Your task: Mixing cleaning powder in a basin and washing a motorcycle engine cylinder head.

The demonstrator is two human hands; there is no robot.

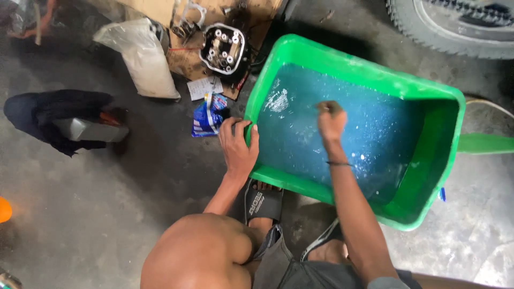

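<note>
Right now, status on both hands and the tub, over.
Left hand grips green tub rim. Right hand in the soapy water, closed on something small. Engine part on cardboard beyond.

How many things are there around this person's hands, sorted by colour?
Green: 1, the tub
White: 2, the plastic bag and the paper slip
Blue: 1, the small packet
Metal grey: 1, the engine part
Black: 1, the tyre
Total: 6
</note>
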